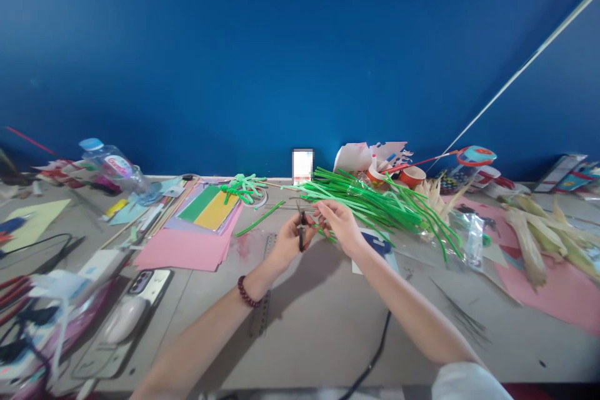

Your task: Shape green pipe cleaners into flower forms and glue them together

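My left hand [287, 244], with a beaded bracelet at its wrist, is closed around a small dark pair of scissors [302, 239] above the middle of the table. Close beside it on the right, my right hand [341, 224] has its fingertips pinched together near the scissors. What those fingers hold is too small to make out. Just behind and right of my hands lies a large heap of green pipe cleaners [389, 209]. One loose green pipe cleaner [260, 220] lies to the left. A clear ruler [267, 290] is partly under my left forearm.
Pink paper [182, 253] and coloured sheets lie left, near a phone [154, 284], a mouse [125, 320] and a plastic bottle [112, 162]. At the right are corn husks [529, 237], paper cups [412, 176] and thin wires [462, 312]. A lit screen [302, 165] leans on the blue wall.
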`<state>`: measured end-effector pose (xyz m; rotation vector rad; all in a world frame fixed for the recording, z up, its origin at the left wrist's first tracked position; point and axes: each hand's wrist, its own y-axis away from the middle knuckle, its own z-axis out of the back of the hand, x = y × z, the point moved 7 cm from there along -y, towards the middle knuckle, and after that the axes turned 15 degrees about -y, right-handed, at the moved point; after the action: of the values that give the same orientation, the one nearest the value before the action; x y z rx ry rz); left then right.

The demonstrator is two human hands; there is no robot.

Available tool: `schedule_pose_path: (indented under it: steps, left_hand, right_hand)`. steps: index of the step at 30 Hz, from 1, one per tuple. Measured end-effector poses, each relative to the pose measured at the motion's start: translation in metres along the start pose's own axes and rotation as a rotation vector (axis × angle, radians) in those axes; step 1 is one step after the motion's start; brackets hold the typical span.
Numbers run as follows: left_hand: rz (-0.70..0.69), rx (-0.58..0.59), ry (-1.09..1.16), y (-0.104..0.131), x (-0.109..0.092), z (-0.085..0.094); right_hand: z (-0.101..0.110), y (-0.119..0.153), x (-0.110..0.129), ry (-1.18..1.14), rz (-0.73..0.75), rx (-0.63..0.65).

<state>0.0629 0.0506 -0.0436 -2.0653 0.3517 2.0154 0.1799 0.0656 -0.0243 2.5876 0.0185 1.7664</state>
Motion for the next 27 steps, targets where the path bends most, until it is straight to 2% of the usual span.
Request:
schedule_pose_path:
  steps: [4, 9, 11, 15, 19, 22, 25, 27]
  left_hand:
    - [0.036, 0.105, -0.07, 0.0, 0.004, -0.006]
    - [0.068, 0.081, -0.1, -0.002, 0.01, 0.004]
    - [0.045, 0.118, -0.093, -0.002, 0.007, 0.006]
    - [-0.02, 0.228, -0.182, -0.001, -0.008, 0.006]
    - [-0.126, 0.179, -0.464, -0.001, -0.02, 0.009]
    - [-0.136, 0.191, -0.623, 0.002, -0.02, 0.006]
    - [-0.084, 0.263, -0.611, 0.005, -0.014, -0.001]
    - [-0.045, 0.287, -0.555, 0.005, -0.006, -0.004]
  right_hand:
    - [0.007, 0.0, 0.012, -0.162, 0.044, -0.064]
    - [0.018, -0.003, 0.031, -0.114, 0.159, -0.096]
    - [0.021, -0.006, 0.032, -0.068, 0.157, -0.092]
    - [0.023, -0.011, 0.027, 0.076, 0.161, -0.038]
    - [0.02, -0.013, 0.022, 0.224, 0.201, 0.008]
    - [0.014, -0.011, 0.009, 0.087, 0.118, 0.021]
    - [0.005, -0.006, -0.008, -0.086, -0.021, 0.02]
    - [0.001, -0.002, -0.015, -0.141, -0.046, 0.003]
